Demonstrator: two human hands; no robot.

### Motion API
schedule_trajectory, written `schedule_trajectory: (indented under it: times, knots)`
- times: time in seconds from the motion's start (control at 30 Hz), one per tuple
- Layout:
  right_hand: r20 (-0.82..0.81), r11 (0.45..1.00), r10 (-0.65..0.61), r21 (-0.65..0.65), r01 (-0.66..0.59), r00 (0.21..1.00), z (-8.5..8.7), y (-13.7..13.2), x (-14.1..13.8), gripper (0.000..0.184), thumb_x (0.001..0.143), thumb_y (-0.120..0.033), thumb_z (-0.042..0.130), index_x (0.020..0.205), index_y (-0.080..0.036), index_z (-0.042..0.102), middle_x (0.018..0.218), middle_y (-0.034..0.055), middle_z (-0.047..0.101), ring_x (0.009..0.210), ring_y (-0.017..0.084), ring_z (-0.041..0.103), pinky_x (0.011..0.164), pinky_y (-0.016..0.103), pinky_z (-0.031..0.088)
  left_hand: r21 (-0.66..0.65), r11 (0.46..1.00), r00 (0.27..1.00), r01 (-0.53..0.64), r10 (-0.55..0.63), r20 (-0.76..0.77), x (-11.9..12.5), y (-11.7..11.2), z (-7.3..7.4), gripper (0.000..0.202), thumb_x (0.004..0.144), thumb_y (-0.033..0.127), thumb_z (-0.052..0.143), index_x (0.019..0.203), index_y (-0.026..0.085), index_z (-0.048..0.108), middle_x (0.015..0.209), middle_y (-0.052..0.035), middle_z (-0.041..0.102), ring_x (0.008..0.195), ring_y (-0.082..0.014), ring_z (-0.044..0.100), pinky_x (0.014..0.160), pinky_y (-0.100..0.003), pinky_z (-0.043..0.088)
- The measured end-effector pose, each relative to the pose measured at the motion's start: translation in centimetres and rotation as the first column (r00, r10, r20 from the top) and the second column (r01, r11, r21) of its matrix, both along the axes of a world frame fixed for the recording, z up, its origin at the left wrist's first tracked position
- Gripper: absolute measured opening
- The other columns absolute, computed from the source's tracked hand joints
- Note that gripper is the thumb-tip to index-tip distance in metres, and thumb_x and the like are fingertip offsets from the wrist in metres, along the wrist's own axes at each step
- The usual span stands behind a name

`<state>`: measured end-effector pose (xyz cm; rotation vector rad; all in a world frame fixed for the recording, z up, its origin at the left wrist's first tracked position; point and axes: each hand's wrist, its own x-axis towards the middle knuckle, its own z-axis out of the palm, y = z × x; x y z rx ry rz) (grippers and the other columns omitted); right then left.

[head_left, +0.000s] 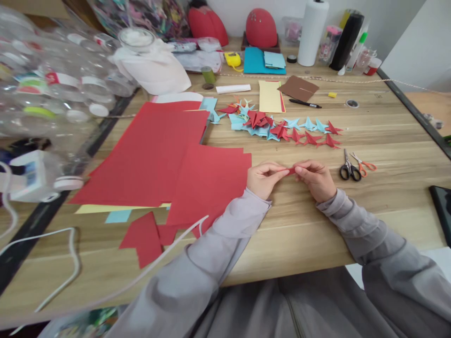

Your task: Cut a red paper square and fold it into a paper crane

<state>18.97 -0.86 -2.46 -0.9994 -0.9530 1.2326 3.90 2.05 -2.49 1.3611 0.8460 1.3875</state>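
Observation:
My left hand (264, 178) and my right hand (315, 178) meet over the wooden table (387, 141), both pinching a small folded piece of red paper (291, 171) between their fingertips. Most of that piece is hidden by the fingers. Just beyond the hands lies a row of finished red and light blue folded paper figures (282, 126). Large red paper sheets (158, 155) lie flat to the left of my left hand, with red offcuts (144, 237) nearer the front edge.
Two pairs of scissors (355, 167) lie right of my right hand. A black pen (305, 103), brown card (298, 88), yellow paper (269, 96), paper towel roll (313, 30) and bottles stand at the back. Clear plastic bottles (52, 84) pile up at the left. A dark tablet (443, 206) sits at the right edge.

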Motion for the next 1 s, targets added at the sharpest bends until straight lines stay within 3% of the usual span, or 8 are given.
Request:
schedule_trajectory:
  times: [0.23,0.47,0.7,1.0]
  knots:
    - [0.024,0.999,-0.014,-0.04,0.015,1.0,-0.2,0.0,0.2,0.015,0.065,-0.03,0.078,0.077,-0.024,0.073,0.069,-0.0025,0.068,0.057,0.008,0.054,0.056,0.024,0.045,0.076,0.997,1.0,-0.006,0.007,-0.016,0.0,0.2,-0.3,0.006,0.062,0.02,0.078,0.063,0.02,0.072,0.065,-0.0023,0.067,0.062,-0.0114,0.06,0.055,-0.024,0.046]
    - [0.058,1.0,-0.03,-0.002,0.03,0.998,-0.1,0.0,0.0,0.022,0.054,-0.028,0.084,0.073,-0.023,0.072,0.074,-0.0018,0.07,0.068,0.012,0.061,0.066,0.028,0.05,0.059,0.998,1.0,-0.002,0.004,-0.021,0.0,0.2,-0.3,0.006,0.062,0.019,0.077,0.066,0.019,0.072,0.071,-0.0041,0.07,0.07,-0.0141,0.064,0.063,-0.027,0.05]
    - [0.182,0.997,-0.023,0.074,0.009,0.983,0.5,0.0,-0.1,0.02,0.055,-0.032,0.083,0.069,-0.023,0.071,0.076,-0.0001,0.07,0.075,0.015,0.063,0.075,0.032,0.052,0.049,0.998,0.998,0.034,-0.032,-0.049,0.0,0.0,-0.5,0.005,0.064,0.022,0.076,0.066,0.019,0.072,0.072,-0.0046,0.07,0.071,-0.0151,0.065,0.067,-0.029,0.052]
    - [0.224,0.992,-0.01,0.122,-0.018,0.974,0.8,-0.1,-0.1,0.013,0.059,-0.029,0.082,0.065,-0.024,0.073,0.074,0.0002,0.07,0.073,0.015,0.063,0.076,0.032,0.052,0.074,0.996,0.997,0.054,-0.05,-0.061,0.0,0.0,-0.4,0.004,0.064,0.019,0.075,0.066,0.019,0.072,0.073,-0.0046,0.07,0.071,-0.0154,0.065,0.07,-0.031,0.053]
